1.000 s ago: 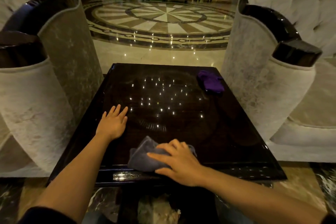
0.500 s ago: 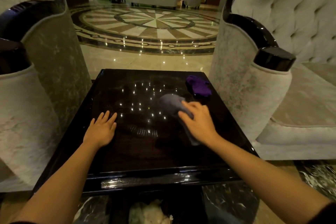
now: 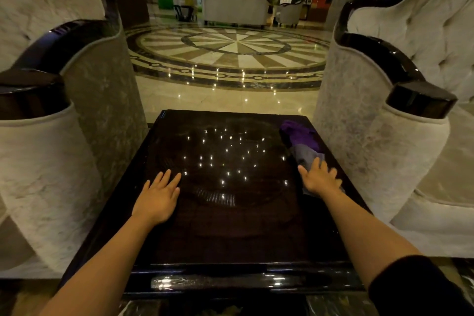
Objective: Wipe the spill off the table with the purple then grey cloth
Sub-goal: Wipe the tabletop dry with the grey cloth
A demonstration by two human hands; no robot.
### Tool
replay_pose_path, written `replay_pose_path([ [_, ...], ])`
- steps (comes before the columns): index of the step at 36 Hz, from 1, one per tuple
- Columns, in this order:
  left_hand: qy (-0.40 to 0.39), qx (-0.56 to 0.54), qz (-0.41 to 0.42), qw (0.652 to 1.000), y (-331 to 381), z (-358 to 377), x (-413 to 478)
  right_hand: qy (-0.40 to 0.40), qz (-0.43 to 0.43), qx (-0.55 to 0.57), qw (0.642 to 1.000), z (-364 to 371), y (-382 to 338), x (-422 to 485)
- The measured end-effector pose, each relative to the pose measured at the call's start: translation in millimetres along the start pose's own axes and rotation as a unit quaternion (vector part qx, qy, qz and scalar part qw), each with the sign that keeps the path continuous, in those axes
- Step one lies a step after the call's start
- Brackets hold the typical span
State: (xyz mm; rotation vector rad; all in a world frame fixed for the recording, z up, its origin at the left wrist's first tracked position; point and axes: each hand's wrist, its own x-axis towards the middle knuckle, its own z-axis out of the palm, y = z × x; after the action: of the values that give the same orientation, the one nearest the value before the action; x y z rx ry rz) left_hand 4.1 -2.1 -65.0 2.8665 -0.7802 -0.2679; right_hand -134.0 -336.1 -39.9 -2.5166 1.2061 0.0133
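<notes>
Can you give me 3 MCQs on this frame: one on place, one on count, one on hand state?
1. Where is the purple cloth?
A. far right corner of the table
B. near left corner
C. on the floor

2. How many cloths are on the table?
A. one
B. two
C. three

3. What is the left hand doing?
A. gripping a cloth
B. lifted off the table
C. lying flat and open on the tabletop

Answers:
1 A: it lies at the far right corner, beside the armchair.
2 B: the purple cloth and the grey cloth, which lies under the right hand.
3 C: its fingers are spread on bare wood, with no cloth under them.
</notes>
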Motion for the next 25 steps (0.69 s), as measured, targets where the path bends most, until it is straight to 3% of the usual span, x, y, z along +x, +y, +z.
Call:
replay_pose_path([
  [12,-0.015,0.006,-0.009,1.000,2.9,-3.2,0.9,-0.044,0.016,-0.025,0.999,-7.5,-5.6,-0.5],
  [22,-0.083,0.136,-0.031,0.987,20.1,-32.0,3.3,-0.045,-0.068,-0.048,0.996,-19.5,-32.5,-26.9],
  [25,-0.062,0.132,-0.023,0.989,29.7,-50.1,2.2,-0.056,-0.089,-0.054,0.993,-34.5,-42.6,-40.4],
])
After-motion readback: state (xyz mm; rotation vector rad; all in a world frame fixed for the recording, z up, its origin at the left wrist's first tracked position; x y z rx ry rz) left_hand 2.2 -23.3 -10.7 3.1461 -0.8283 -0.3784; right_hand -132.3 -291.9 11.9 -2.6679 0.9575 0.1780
